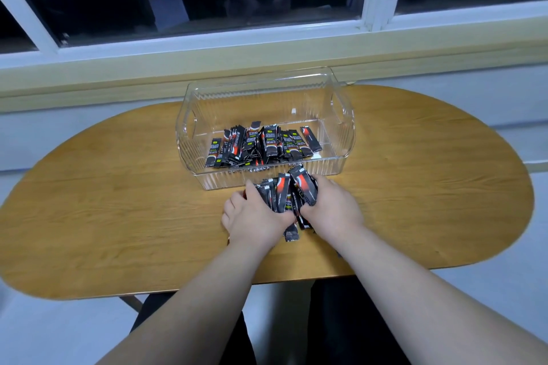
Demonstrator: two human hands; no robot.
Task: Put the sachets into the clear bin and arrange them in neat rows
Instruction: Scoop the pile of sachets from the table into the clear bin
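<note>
At the middle of the wooden table (118,187), toward its far edge: one clear bin (341,127), ribbed walls, holding a loose heap of black sachets (264,142) that lean unevenly across its floor. Just before the bin's near wall: a bundle of sachets (283,194), pressed together between left hand (255,216) and right hand (332,204), each hand's fingers curled round it from its own side.

Clear ribbed rectangular plastic bin (225,178) with cut-out side handles: upright on the wooden tabletop (118,201).

Black stick sachets with red-and-white print (261,144): loose heap inside, leaning unevenly toward the 6 o'clock wall, not in rows.

Second bundle of sachets (283,195): outside the bin at its 6 o'clock, gripped between left hand (255,216) and right hand (329,204).
</note>
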